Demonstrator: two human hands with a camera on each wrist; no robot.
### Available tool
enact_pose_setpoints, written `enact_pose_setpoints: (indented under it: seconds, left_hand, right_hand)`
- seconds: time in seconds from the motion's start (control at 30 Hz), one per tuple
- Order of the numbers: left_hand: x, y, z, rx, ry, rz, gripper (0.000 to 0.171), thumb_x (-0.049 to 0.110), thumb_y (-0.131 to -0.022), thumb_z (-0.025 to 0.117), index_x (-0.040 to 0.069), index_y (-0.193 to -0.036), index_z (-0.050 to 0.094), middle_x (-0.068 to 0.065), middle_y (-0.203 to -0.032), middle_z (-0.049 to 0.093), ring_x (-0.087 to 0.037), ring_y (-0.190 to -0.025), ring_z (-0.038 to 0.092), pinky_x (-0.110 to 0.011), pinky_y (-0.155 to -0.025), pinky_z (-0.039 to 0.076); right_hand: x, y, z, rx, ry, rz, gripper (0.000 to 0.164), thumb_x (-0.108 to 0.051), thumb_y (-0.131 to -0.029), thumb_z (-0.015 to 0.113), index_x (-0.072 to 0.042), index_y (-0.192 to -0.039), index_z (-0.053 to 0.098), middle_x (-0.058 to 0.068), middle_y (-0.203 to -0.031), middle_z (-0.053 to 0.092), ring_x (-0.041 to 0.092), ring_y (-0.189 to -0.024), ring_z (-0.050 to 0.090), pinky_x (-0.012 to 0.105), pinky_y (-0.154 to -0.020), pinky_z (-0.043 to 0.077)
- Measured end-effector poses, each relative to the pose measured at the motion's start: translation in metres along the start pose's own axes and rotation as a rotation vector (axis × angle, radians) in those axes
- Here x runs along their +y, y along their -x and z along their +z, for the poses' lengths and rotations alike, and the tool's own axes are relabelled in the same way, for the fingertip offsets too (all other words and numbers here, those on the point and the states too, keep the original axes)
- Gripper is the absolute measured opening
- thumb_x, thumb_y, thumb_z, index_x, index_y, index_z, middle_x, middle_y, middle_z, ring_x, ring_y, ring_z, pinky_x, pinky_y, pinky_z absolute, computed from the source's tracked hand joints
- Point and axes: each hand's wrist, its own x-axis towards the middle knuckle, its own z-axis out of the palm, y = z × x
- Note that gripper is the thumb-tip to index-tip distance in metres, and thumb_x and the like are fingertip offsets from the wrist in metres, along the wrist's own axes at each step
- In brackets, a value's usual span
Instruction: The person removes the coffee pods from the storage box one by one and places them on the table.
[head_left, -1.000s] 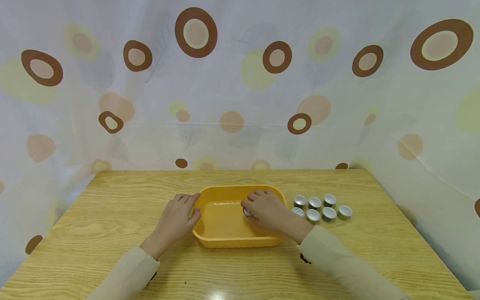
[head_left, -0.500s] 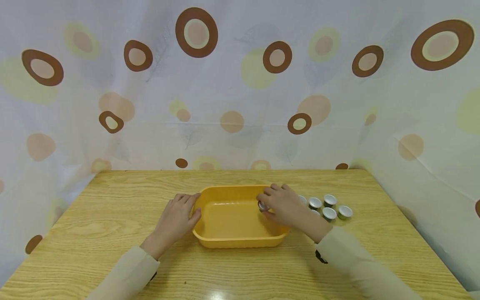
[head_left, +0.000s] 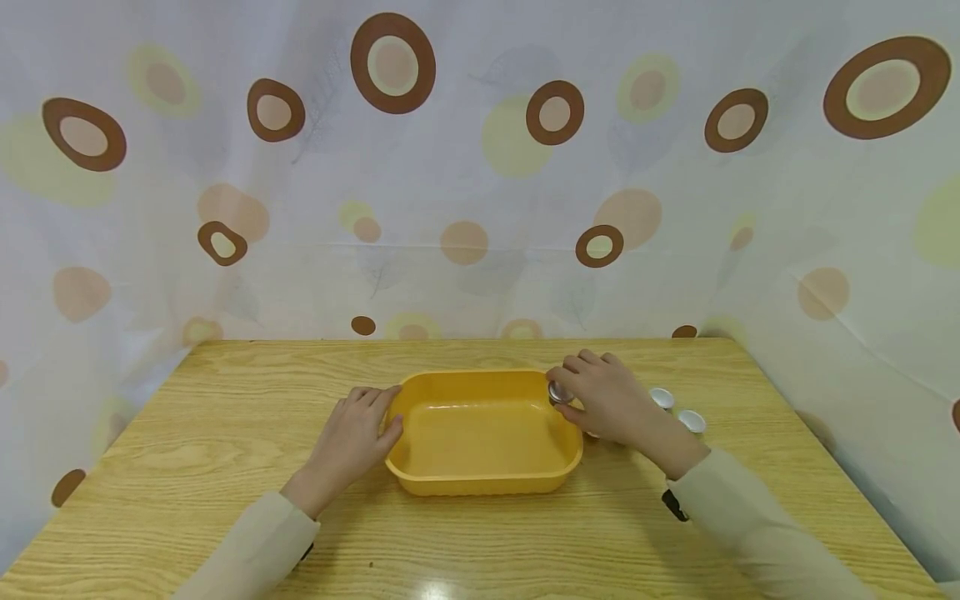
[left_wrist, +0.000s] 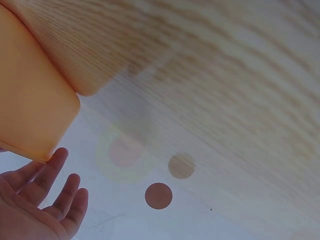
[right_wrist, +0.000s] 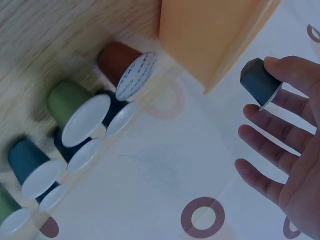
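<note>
My left hand [head_left: 351,442] holds the left rim of an orange-yellow plastic basin [head_left: 487,484], thumb over the inner side. In the left wrist view a fingertip touches the basin's corner, while the other fingers lie relaxed. My right hand [head_left: 606,402] pinches a dark grey coffee capsule [right_wrist: 257,80] between thumb and fingers, above the basin's back right rim. Its foil lid shows in the head view. Beyond this hand stand several more capsules, lids up: a brown one [right_wrist: 116,62] with a printed lid, a green one [right_wrist: 67,107] and a blue one [right_wrist: 29,157] among them.
The basin's inside shows bare in the head view. It stands mid-way on a wood-grain table [head_left: 247,417]. A patterned curtain [head_left: 480,183] hangs behind the table and along both sides. My right forearm hides part of the capsule group.
My right hand has moved right and up with the capsule, from inside the basin to its back right rim, now covering most of the other capsules. The left hand stays put.
</note>
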Motion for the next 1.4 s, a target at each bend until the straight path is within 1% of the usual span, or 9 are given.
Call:
enact_pose_setpoints:
  seconds: [0.13,0.37,0.57,0.77,1.0,1.13,1.27,1.4]
  left_hand:
    - [0.000,0.000,0.000,-0.009,0.001,-0.005,0.043,0.029,-0.088,0.055,0.009,-0.126,0.054,-0.005,-0.111,0.064,-0.026,-0.107,0.053,-0.043,-0.086,0.045]
    - [-0.001,0.000,0.001,-0.014,0.004,-0.008,0.043,0.029,-0.088,0.056,0.009,-0.126,0.054,-0.006,-0.111,0.064,-0.026,-0.107,0.053,-0.043,-0.086,0.045]
    - [0.000,0.000,0.000,-0.011,0.009,-0.008,0.043,0.029,-0.088,0.055,0.009,-0.125,0.055,-0.006,-0.112,0.064,-0.026,-0.107,0.053,-0.043,-0.086,0.045]
    - [-0.001,-0.001,0.001,-0.001,0.007,0.002,0.042,0.029,-0.088,0.055,0.009,-0.125,0.055,-0.006,-0.111,0.064,-0.026,-0.106,0.053,-0.042,-0.086,0.046]
    - [-0.001,-0.001,0.000,0.007,0.007,0.008,0.042,0.029,-0.088,0.055,0.009,-0.125,0.055,-0.005,-0.110,0.065,-0.026,-0.105,0.054,-0.042,-0.085,0.046]
    - [-0.001,-0.001,0.000,0.003,0.002,0.004,0.042,0.029,-0.088,0.055,0.009,-0.125,0.055,-0.005,-0.110,0.065,-0.025,-0.106,0.054,-0.042,-0.086,0.046]
    - [-0.001,-0.001,0.001,0.003,0.003,0.003,0.042,0.029,-0.088,0.055,0.009,-0.125,0.055,-0.005,-0.110,0.065,-0.025,-0.106,0.054,-0.042,-0.085,0.046]
    - [-0.001,-0.001,0.001,0.004,0.003,0.002,0.042,0.028,-0.088,0.055,0.009,-0.125,0.055,-0.005,-0.110,0.065,-0.025,-0.106,0.054,-0.042,-0.085,0.046]
  right_hand:
    - [0.006,0.006,-0.003,0.010,0.015,0.009,0.029,-0.028,-0.075,0.073,-0.016,-0.100,0.062,0.000,-0.090,0.059,0.021,-0.087,0.055,0.038,-0.068,0.047]
    - [0.014,0.019,-0.001,0.031,0.021,0.013,0.032,-0.029,-0.074,0.074,-0.014,-0.100,0.063,0.000,-0.088,0.059,0.019,-0.084,0.054,0.034,-0.063,0.045]
    - [0.018,0.029,0.001,0.027,0.034,0.033,0.033,-0.030,-0.073,0.074,-0.014,-0.100,0.064,0.000,-0.089,0.061,0.019,-0.082,0.054,0.032,-0.060,0.044]
    - [0.020,0.040,0.004,0.025,0.025,0.030,0.032,-0.028,-0.072,0.075,-0.014,-0.099,0.064,-0.002,-0.086,0.060,0.018,-0.080,0.054,0.031,-0.058,0.044]
    - [0.021,0.054,0.013,0.018,0.027,0.010,0.034,-0.026,-0.070,0.076,-0.015,-0.100,0.063,-0.003,-0.086,0.060,0.020,-0.084,0.057,0.034,-0.062,0.046]
    - [0.020,0.059,0.017,0.007,0.015,0.003,0.038,-0.026,-0.070,0.076,-0.014,-0.103,0.063,-0.001,-0.091,0.062,0.021,-0.087,0.057,0.037,-0.065,0.048]
    - [0.018,0.063,0.018,-0.002,-0.015,-0.005,0.039,-0.025,-0.069,0.076,-0.013,-0.103,0.064,0.000,-0.094,0.063,0.021,-0.088,0.057,0.037,-0.066,0.048]
    - [0.017,0.066,0.020,0.002,-0.028,-0.019,0.037,-0.025,-0.067,0.077,-0.015,-0.100,0.064,-0.002,-0.094,0.064,0.020,-0.089,0.057,0.036,-0.067,0.049]
